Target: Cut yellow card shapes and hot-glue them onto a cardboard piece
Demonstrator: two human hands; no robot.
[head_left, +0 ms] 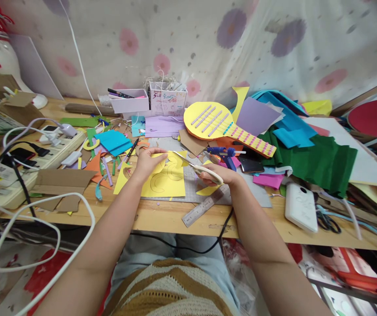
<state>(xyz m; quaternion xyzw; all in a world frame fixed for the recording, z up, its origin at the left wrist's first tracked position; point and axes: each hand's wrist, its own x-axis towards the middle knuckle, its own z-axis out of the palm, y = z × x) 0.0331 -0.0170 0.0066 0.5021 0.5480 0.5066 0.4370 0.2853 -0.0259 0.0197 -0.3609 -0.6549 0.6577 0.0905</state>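
Worktable (162,216), pale wood, against a flower-printed curtain (99,57); scraps spread over much of its top.

Fingers: left hand (147,164) closed on the upper part of a yellow sheet (175,189), thumb and fingertips pinching near a lifted edge. Right hand (220,172) wrapped around the handles of light-handled scissors (212,174), blades angled left across the sheet's upper right. Blade gap too fine to tell.

Sheet bears pencilled curves and lies over a grey cutting mat (257,193). Step in hand reads as scissor work on the yellow paper, pencilled shapes still uncut. Judgement: a further snip calls for the left pinch to hold the paper taut, fingertips clear of the blades, and the sheet turned to suit each curve.

Outward: metal ruler (202,208) slanting off the mat's near edge; blue glue gun (222,152) beyond the right hand, dark phone (250,165) beside it. Behind, a yellow paper guitar (204,117), strips across its body. Green material (323,163) farther right.
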